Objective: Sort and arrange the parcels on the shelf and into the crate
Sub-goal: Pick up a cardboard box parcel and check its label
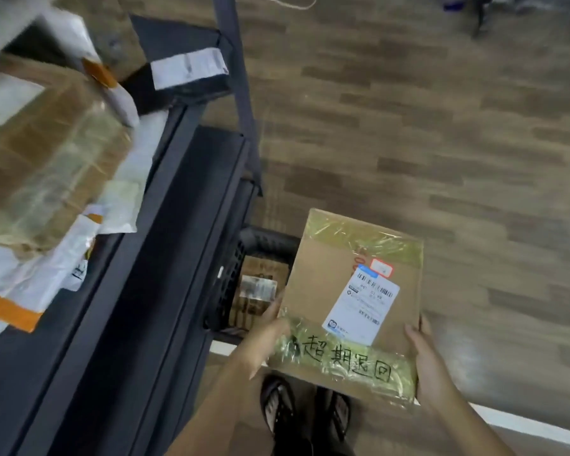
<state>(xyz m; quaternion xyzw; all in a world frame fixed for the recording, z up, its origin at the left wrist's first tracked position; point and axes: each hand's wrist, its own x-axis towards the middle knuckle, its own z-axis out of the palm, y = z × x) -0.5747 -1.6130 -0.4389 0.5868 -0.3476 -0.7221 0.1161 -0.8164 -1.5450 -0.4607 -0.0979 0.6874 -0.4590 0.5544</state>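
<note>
I hold a flat brown cardboard parcel (336, 287) with both hands above the floor; it has clear tape bands, a white shipping label and black handwriting. My left hand (270, 320) grips its left edge and my right hand (423, 350) grips its lower right corner. Just left of and below the parcel stands a black crate (226, 278) on the floor, with a brown boxed parcel (255, 291) inside. The dark metal shelf (165, 205) runs along the left, carrying a large taped cardboard box (46, 153), white and orange mailer bags (30, 278) and a black bag with a white label (185, 70).
Wood-pattern floor (408, 126) spreads out to the right of the shelf. A dark shelf upright (241, 77) rises beside the crate. My feet in dark sandals (306, 413) stand under the parcel. A white strip (507, 419) crosses the floor at lower right.
</note>
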